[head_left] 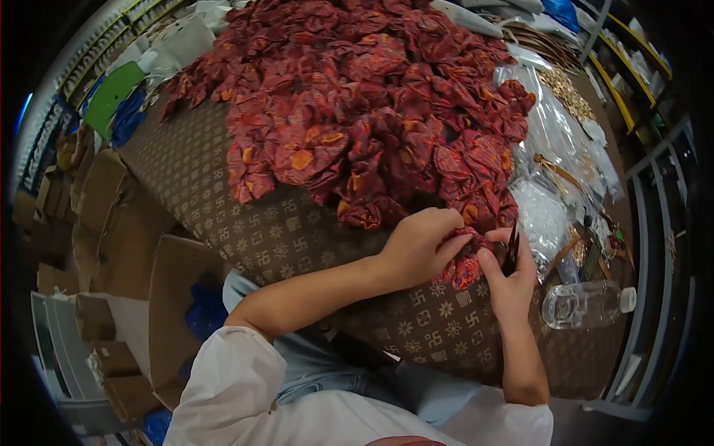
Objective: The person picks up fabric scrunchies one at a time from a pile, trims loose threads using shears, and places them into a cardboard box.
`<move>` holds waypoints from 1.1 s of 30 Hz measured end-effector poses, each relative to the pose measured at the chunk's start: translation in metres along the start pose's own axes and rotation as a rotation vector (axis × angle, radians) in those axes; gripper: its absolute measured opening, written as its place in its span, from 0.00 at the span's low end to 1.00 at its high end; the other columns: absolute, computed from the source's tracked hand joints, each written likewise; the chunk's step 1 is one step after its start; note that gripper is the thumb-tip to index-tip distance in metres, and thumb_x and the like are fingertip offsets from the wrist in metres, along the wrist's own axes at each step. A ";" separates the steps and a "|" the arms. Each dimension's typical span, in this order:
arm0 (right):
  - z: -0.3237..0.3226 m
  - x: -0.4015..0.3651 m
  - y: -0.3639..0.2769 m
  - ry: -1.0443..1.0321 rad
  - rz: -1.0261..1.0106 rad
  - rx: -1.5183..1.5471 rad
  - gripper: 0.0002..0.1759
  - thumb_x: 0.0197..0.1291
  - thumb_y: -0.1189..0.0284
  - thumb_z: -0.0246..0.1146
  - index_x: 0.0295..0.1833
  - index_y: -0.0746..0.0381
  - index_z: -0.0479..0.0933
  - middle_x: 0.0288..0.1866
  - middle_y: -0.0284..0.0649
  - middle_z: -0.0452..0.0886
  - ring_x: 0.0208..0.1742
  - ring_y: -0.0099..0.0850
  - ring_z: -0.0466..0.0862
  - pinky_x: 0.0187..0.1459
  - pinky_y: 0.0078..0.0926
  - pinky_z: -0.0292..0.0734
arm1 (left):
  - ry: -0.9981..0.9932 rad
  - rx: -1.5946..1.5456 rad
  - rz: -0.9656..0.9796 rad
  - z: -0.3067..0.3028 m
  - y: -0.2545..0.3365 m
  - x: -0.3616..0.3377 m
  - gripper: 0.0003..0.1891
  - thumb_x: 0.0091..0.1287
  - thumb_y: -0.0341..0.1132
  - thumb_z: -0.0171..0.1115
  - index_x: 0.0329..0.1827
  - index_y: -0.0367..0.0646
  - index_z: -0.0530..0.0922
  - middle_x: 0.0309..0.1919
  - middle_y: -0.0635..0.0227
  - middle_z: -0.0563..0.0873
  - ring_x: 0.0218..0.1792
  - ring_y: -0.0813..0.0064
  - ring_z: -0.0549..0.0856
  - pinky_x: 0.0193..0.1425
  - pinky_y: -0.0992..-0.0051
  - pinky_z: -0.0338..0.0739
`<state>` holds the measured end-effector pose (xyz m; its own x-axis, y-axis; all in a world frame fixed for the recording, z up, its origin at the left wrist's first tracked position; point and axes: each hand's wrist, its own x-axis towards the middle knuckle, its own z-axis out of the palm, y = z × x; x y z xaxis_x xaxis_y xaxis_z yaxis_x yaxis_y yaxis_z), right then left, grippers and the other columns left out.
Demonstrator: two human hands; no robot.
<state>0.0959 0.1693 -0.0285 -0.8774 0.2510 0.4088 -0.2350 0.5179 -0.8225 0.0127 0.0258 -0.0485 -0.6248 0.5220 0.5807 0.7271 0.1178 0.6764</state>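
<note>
We pinched a red patterned fabric piece [466, 275] in the left hand's [425, 249] grip. Our right hand's [513, 279] grip clasped a dark pointed tool [512, 253], its fingertips at the fabric. The piece was at five o'clock of the red fabric pile [357, 111], over the bench [416, 327]. A clear plastic bottle [584, 305] lay toward four o'clock from the right hand.

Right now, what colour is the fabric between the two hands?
The fabric is mostly red, clearest in the head view.
</note>
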 end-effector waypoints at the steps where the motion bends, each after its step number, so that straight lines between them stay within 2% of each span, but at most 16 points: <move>1: 0.004 -0.004 -0.003 0.008 0.021 0.044 0.18 0.39 0.79 0.66 0.38 0.65 0.68 0.37 0.38 0.68 0.37 0.26 0.69 0.38 0.19 0.63 | 0.050 0.038 0.065 0.001 -0.001 0.001 0.08 0.51 0.27 0.63 0.29 0.39 0.71 0.22 0.63 0.73 0.24 0.64 0.74 0.26 0.72 0.67; 3: 0.012 -0.008 -0.005 0.024 -0.122 -0.158 0.21 0.37 0.78 0.68 0.39 0.64 0.67 0.40 0.39 0.66 0.36 0.28 0.67 0.36 0.20 0.63 | 0.119 0.048 0.087 0.004 0.000 -0.002 0.09 0.48 0.26 0.64 0.28 0.40 0.70 0.26 0.62 0.71 0.28 0.64 0.73 0.28 0.70 0.67; 6: 0.018 -0.011 -0.008 0.082 -0.087 -0.169 0.22 0.38 0.79 0.67 0.40 0.63 0.65 0.45 0.41 0.63 0.37 0.29 0.65 0.36 0.21 0.61 | 0.160 -0.119 0.039 0.003 0.002 -0.001 0.08 0.52 0.27 0.62 0.29 0.38 0.70 0.26 0.62 0.70 0.28 0.65 0.72 0.29 0.72 0.67; 9: 0.017 -0.011 0.013 0.128 -0.005 -0.062 0.22 0.42 0.81 0.65 0.44 0.63 0.63 0.46 0.41 0.63 0.45 0.30 0.66 0.47 0.22 0.62 | 0.166 -0.261 -0.080 -0.003 0.003 -0.001 0.08 0.55 0.27 0.60 0.29 0.36 0.68 0.26 0.63 0.70 0.28 0.69 0.71 0.31 0.75 0.66; 10: 0.017 -0.010 0.019 0.127 0.119 0.041 0.22 0.45 0.80 0.63 0.46 0.64 0.63 0.46 0.40 0.64 0.49 0.29 0.66 0.53 0.23 0.60 | 0.190 -0.304 -0.059 -0.005 0.004 0.000 0.08 0.56 0.28 0.60 0.30 0.36 0.68 0.26 0.63 0.69 0.28 0.70 0.71 0.31 0.75 0.65; 12: 0.016 -0.007 0.014 0.054 0.235 0.281 0.23 0.48 0.79 0.63 0.49 0.64 0.62 0.47 0.38 0.65 0.49 0.29 0.66 0.55 0.23 0.58 | 0.214 -0.360 -0.011 -0.005 0.004 0.000 0.09 0.56 0.29 0.60 0.30 0.36 0.67 0.26 0.63 0.70 0.28 0.69 0.70 0.32 0.75 0.65; 13: 0.016 -0.010 0.021 0.059 0.262 0.341 0.27 0.50 0.78 0.62 0.56 0.66 0.59 0.52 0.40 0.65 0.52 0.30 0.66 0.57 0.24 0.58 | 0.226 -0.347 -0.012 -0.005 0.004 -0.001 0.09 0.56 0.29 0.60 0.30 0.36 0.67 0.26 0.63 0.70 0.28 0.69 0.70 0.32 0.75 0.65; 17: 0.020 -0.012 0.024 0.076 0.255 0.562 0.38 0.50 0.79 0.61 0.65 0.68 0.50 0.59 0.45 0.62 0.58 0.32 0.64 0.59 0.28 0.57 | 0.082 -0.362 -0.035 -0.007 0.007 -0.004 0.11 0.52 0.28 0.62 0.30 0.37 0.67 0.26 0.62 0.71 0.27 0.67 0.72 0.31 0.73 0.67; 19: 0.018 -0.009 0.019 0.092 0.334 0.504 0.36 0.50 0.80 0.61 0.64 0.68 0.52 0.58 0.44 0.63 0.57 0.31 0.66 0.58 0.26 0.60 | 0.040 -0.416 -0.085 -0.006 0.009 -0.005 0.11 0.51 0.27 0.61 0.32 0.36 0.68 0.28 0.60 0.74 0.30 0.64 0.75 0.33 0.72 0.69; 20: 0.019 -0.009 0.023 0.137 0.300 0.452 0.31 0.51 0.80 0.60 0.61 0.65 0.57 0.52 0.40 0.68 0.47 0.27 0.71 0.47 0.20 0.68 | 0.050 -0.408 -0.086 -0.005 0.009 -0.005 0.11 0.51 0.27 0.61 0.32 0.36 0.68 0.28 0.60 0.74 0.30 0.64 0.75 0.33 0.72 0.69; 23: 0.008 -0.007 0.028 0.149 0.368 0.509 0.23 0.52 0.80 0.59 0.54 0.65 0.63 0.46 0.37 0.69 0.41 0.23 0.71 0.40 0.17 0.68 | 0.098 -0.451 -0.109 -0.003 0.006 -0.003 0.10 0.52 0.27 0.60 0.34 0.36 0.69 0.30 0.58 0.75 0.33 0.61 0.77 0.35 0.71 0.70; 24: 0.007 -0.004 0.005 0.153 0.440 0.450 0.16 0.52 0.80 0.59 0.47 0.63 0.66 0.38 0.32 0.69 0.34 0.18 0.70 0.31 0.12 0.65 | 0.094 -0.386 -0.066 -0.004 0.004 -0.002 0.10 0.52 0.27 0.60 0.35 0.36 0.70 0.31 0.58 0.76 0.34 0.60 0.77 0.36 0.70 0.70; 27: 0.002 -0.005 0.011 0.102 0.378 0.546 0.15 0.52 0.80 0.59 0.46 0.62 0.67 0.34 0.29 0.68 0.27 0.14 0.66 0.24 0.08 0.57 | 0.070 -0.320 -0.036 -0.005 0.002 -0.002 0.10 0.53 0.27 0.59 0.37 0.36 0.71 0.32 0.58 0.76 0.35 0.59 0.77 0.36 0.69 0.71; 28: 0.003 -0.005 0.008 0.125 0.376 0.590 0.15 0.52 0.80 0.58 0.45 0.61 0.66 0.27 0.26 0.66 0.20 0.12 0.62 0.19 0.08 0.52 | 0.049 -0.329 -0.044 -0.005 0.003 -0.002 0.10 0.53 0.27 0.59 0.38 0.36 0.71 0.32 0.58 0.76 0.35 0.59 0.77 0.35 0.68 0.71; 32: -0.008 -0.011 0.013 -0.020 0.461 0.717 0.20 0.48 0.79 0.62 0.46 0.61 0.64 0.29 0.29 0.68 0.22 0.15 0.65 0.22 0.09 0.57 | 0.059 -0.246 0.000 0.003 -0.003 -0.007 0.12 0.50 0.26 0.59 0.37 0.37 0.72 0.31 0.59 0.76 0.34 0.58 0.77 0.34 0.67 0.71; 33: -0.007 -0.012 0.010 -0.072 0.463 0.737 0.18 0.50 0.80 0.60 0.47 0.61 0.64 0.25 0.28 0.65 0.17 0.13 0.60 0.18 0.09 0.53 | -0.009 -0.101 0.002 0.002 -0.002 -0.009 0.13 0.48 0.26 0.60 0.37 0.38 0.72 0.30 0.59 0.75 0.34 0.59 0.77 0.34 0.67 0.71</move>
<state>0.1071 0.1773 -0.0391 -0.9701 0.2401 -0.0350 -0.0374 -0.2904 -0.9562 0.0173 0.0230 -0.0557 -0.6209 0.5294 0.5781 0.6952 0.0311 0.7182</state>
